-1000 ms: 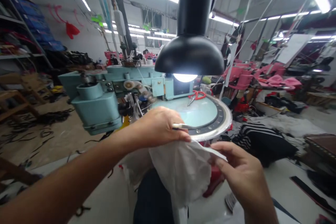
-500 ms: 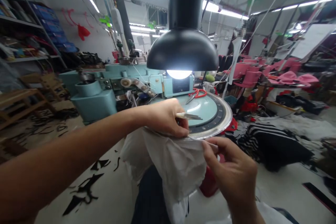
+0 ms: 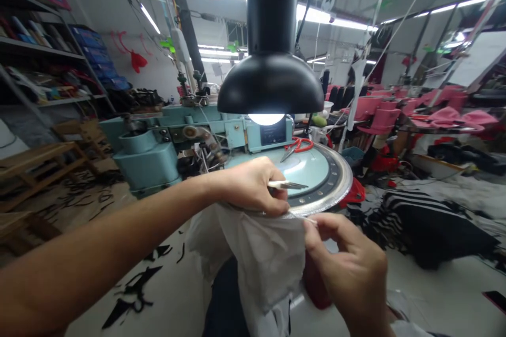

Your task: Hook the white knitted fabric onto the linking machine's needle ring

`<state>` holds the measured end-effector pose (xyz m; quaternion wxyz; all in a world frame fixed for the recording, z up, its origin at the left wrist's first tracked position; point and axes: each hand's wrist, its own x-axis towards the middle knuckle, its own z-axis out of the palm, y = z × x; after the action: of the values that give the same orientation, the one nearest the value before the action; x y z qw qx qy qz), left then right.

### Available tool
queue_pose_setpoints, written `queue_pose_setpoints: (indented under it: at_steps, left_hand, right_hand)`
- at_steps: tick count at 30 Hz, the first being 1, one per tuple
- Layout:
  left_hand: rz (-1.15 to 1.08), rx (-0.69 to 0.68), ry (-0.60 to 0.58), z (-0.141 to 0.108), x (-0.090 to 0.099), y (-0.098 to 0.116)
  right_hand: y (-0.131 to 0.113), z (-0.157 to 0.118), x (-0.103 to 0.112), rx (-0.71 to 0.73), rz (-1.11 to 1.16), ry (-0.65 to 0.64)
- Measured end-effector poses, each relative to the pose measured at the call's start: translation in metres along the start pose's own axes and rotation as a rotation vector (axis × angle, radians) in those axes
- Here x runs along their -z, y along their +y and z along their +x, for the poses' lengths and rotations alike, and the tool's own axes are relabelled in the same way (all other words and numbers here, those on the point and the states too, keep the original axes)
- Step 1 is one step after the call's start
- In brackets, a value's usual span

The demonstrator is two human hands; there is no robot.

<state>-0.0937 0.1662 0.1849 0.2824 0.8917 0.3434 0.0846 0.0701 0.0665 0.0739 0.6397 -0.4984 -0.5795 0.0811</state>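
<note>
Presently, a white cloth (image 3: 269, 258) is seen hanging below the near edge of the round dial (image 3: 344, 176); fitting of its border along that rim is judged to be in hand. A pale-handled tool (image 3: 288, 185) is gripped in the curled left hand (image 3: 256, 184), fingertips at the rim. The cloth's border is pinched between thumb and finger of the right hand (image 3: 351, 260), just beside it. Even tension and close alignment would be called for next.

cloth (image 3: 264, 258): matt, creased; lamp (image 3: 271, 84): smooth, glossy; dial rim (image 3: 344, 181): toothed metal; bench (image 3: 39, 160): wood
</note>
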Motion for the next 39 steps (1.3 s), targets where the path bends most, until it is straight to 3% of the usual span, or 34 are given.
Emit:
queue_pose_setpoints:
  at_steps: [6, 18, 24, 28, 29, 31, 34, 36, 39]
  left_hand:
    - [0.017, -0.011, 0.012, 0.001, -0.002, 0.001]
    - [0.015, -0.015, -0.01, 0.004, 0.0, 0.002]
    - [0.011, -0.018, -0.059, 0.005, -0.001, 0.001]
    - [0.07, -0.061, -0.026, 0.008, 0.001, -0.001]
    - [0.105, -0.083, 0.006, 0.004, 0.004, -0.001]
    - [0.165, -0.141, 0.186, -0.015, 0.011, -0.001]
    - [0.215, -0.204, 0.636, -0.065, 0.012, -0.007]
    - [0.263, -0.249, 0.863, -0.096, -0.001, -0.017]
    - [0.402, -0.339, 0.975, -0.121, -0.031, -0.042]
  right_hand:
    - [0.0, -0.002, 0.0, -0.059, 0.003, 0.033]
    - [-0.001, -0.006, -0.005, -0.142, 0.114, -0.031]
    - [-0.002, -0.006, -0.01, -0.257, 0.207, -0.079]
    - [0.002, -0.006, -0.014, -0.303, 0.246, -0.163]
    - [0.001, -0.008, -0.014, -0.277, 0.191, -0.15]
    - [-0.002, -0.017, -0.014, -0.142, 0.01, -0.03]
    - [-0.009, -0.033, -0.02, 0.153, -0.167, 0.153]
    - [-0.011, -0.04, -0.031, 0.298, -0.194, 0.08]
    - [-0.012, -0.043, -0.049, 0.356, -0.275, -0.155]
